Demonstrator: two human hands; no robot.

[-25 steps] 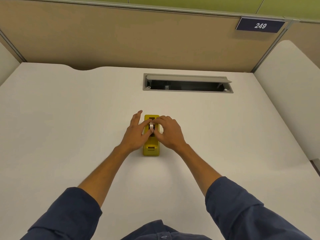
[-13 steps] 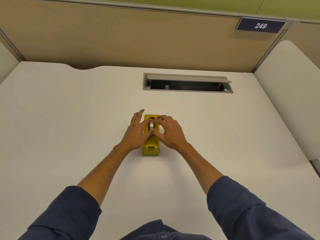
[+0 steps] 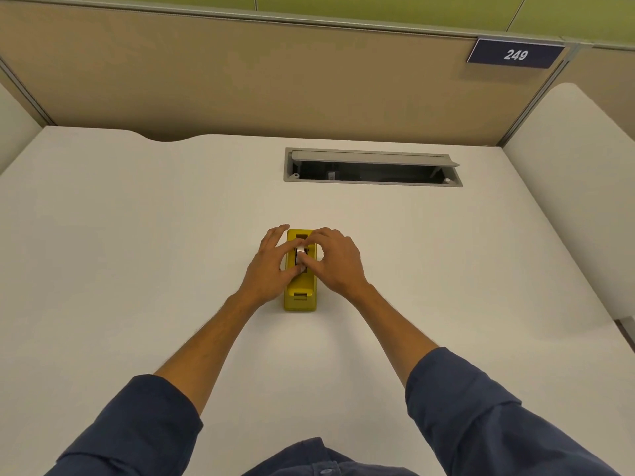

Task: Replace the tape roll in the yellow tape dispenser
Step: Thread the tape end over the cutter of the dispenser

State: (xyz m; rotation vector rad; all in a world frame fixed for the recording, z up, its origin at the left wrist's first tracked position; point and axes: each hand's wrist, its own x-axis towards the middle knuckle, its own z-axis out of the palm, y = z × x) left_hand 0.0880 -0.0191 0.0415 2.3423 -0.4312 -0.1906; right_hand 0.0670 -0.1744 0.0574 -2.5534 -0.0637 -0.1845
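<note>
A yellow tape dispenser point(image 3: 299, 297) stands on the white desk point(image 3: 137, 255), its cutter end toward me. A clear tape roll point(image 3: 301, 253) sits upright in the dispenser's slot. My left hand point(image 3: 271, 266) lies along the dispenser's left side, its index finger and thumb touching the roll. My right hand point(image 3: 338, 262) comes from the right, its curled fingers and thumb pinching the roll from above. Both hands cover most of the dispenser's middle.
An open grey cable hatch point(image 3: 372, 166) is set in the desk beyond the dispenser. A beige partition point(image 3: 275, 80) with a blue sign "249" point(image 3: 515, 55) closes the back. Another white desk point(image 3: 577, 159) adjoins on the right.
Both hands stay on the roll and dispenser. My left thumb has shifted slightly down along the roll; the dispenser has not moved.
</note>
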